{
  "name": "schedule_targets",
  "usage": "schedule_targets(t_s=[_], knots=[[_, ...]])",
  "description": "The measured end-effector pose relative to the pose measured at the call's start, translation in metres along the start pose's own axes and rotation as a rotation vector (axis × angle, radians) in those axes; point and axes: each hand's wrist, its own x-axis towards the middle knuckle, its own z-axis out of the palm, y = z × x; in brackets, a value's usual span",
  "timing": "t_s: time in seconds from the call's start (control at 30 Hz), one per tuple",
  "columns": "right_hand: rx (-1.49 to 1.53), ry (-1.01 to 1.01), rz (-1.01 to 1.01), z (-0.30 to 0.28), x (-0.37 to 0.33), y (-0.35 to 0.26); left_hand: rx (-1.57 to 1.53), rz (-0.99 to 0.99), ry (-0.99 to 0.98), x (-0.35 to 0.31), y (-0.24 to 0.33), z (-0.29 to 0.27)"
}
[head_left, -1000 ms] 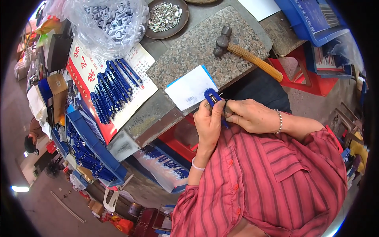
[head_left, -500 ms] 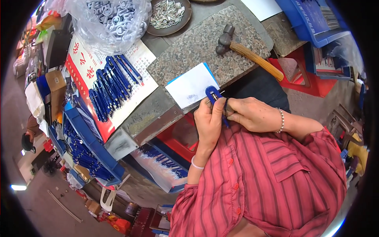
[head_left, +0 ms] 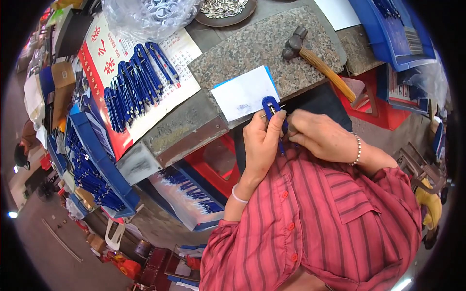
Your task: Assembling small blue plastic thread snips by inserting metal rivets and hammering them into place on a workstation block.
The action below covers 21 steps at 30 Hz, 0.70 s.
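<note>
I view the left hand (head_left: 259,145) with its thumb and fingers closed on a blue looped piece (head_left: 268,103), which stands over the near edge of the workbench, between the two hands. The left thumb covers the middle of the piece; its rounded top and a narrow lower end show on either side. A slim metal pin (head_left: 283,106) projects to the right of the loop, but I cannot make out how it is seated. The right hand (head_left: 327,136) is curled just beside the piece, its fingertips turned from me, so I cannot tell whether it grips anything. Beyond lies a white sheet (head_left: 242,92), its near right corner hidden by the loop, partly over a granite slab (head_left: 242,48). A hammer (head_left: 327,72) rests across the slab's right side, handle toward the near right. On the left, overlapping blue straps (head_left: 136,82) cover part of a printed sheet (head_left: 167,104); I cannot count them. At the far side, the upper edge cuts off both a dish (head_left: 250,13) of small metal pieces and a clear bag (head_left: 131,31), whose folds blur the grey ring-shaped parts (head_left: 160,9) inside.
</note>
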Motion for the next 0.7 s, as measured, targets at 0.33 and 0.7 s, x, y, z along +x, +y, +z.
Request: schedule_targets(t_s=[0.33,0.7], knots=[[0.806,0.083,0.426,-0.026,0.012,-0.012,0.022,0.034,0.004,0.001,0.0,-0.002],[1.53,0.033,0.465,-0.01,0.026,-0.001,0.003,0.041,0.003,0.002,-0.006,-0.002]])
